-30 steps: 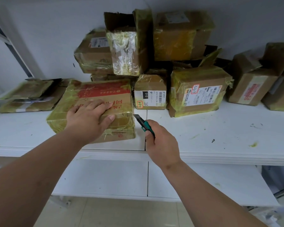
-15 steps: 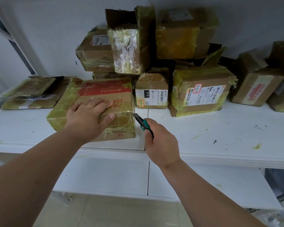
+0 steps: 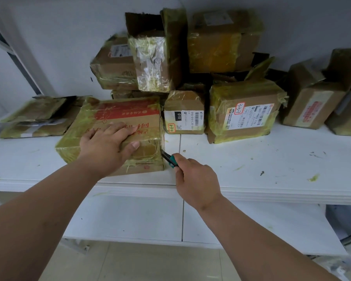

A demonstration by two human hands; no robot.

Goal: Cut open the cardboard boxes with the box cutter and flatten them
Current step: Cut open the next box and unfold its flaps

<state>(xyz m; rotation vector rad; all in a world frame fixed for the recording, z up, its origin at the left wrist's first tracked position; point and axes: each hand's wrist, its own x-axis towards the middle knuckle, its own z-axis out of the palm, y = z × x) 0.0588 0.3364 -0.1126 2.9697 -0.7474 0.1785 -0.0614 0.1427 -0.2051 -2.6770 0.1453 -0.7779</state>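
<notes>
The box (image 3: pixel 118 128) sits near the bench (image 3: pixel 251 175) front edge; my left hand (image 3: pixel 107 147) lies flat on it. My right hand (image 3: pixel 195 179) grips one cutter (image 3: pixel 168 158), blade touching the box's right edge, with bare bench to the right.

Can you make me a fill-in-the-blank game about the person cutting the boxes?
1. The left hand presses flat on the box with the ____ band on top.
2. The right hand grips a box cutter with a ____ handle.
3. The cutter's tip is at that box's ____ side.
4. The flattened cardboard lies on the ____ end of the table.

Missing words: red; green; right; left
</notes>
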